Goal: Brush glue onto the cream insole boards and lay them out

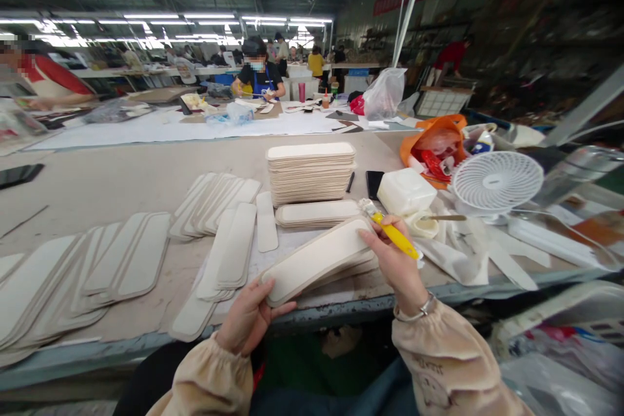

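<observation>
Indoors, left grip (249, 313) pinching panel (319, 259), right grip (398, 265) clasping panel and yellow brush (398, 236), orange bag (453, 122) holding perhaps red plastic (433, 162).

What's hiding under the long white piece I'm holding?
Edges of more pale pieces poke out under the long white piece, and so do fingers of your left hand. It covers the rest, so I can't count them.

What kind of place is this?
Probably a factory workshop for hand-assembled goods: near-identical pale panels stand in a tall stack, a hand holds a yellow-handled brush, and a masked person in a blue apron works across the table.
</observation>
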{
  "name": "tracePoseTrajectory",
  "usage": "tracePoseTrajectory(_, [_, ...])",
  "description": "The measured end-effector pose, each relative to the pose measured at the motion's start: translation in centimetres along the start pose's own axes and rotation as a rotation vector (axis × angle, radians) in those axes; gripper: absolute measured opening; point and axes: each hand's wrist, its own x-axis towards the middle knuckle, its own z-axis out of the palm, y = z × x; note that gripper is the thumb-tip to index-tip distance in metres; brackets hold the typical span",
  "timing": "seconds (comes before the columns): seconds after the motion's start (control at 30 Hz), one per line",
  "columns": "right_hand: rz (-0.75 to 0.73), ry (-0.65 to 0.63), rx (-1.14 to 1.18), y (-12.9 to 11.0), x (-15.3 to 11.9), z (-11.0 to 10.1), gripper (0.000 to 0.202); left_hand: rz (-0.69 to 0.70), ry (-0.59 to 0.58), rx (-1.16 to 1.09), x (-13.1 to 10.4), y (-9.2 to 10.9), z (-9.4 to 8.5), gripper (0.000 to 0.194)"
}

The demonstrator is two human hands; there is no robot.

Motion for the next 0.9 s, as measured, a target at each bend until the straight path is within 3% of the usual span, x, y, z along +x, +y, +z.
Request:
tracePoseTrajectory(0.33, [-0.038, 0.059, -0.032, -0.7, 0.6, 0.1, 0.044, 0.057, -0.049, -0.029, -0.2, -0.3, 0.2, 0.052])
tracePoseTrajectory(0.53, [-0.041, 0.088, -0.061, -1.6, 0.6, 0.7, 0.044, 0.046, -0.015, -0.003, -0.3, -0.3, 0.2, 0.047])
tracePoseTrajectory(0.67, [-0.043, 0.068, -0.117, -1.5, 0.7, 0.8, 0.042, 0.04, 0.019, 0.033, -0.4, -0.1, 0.4, 0.055])
tracePoseTrajectory(0.9, [-0.048, 0.09, -0.122, -1.0, 0.7, 0.3, 0.041, 0.039, -0.039, 0.082, -0.3, -0.5, 0.6, 0.063])
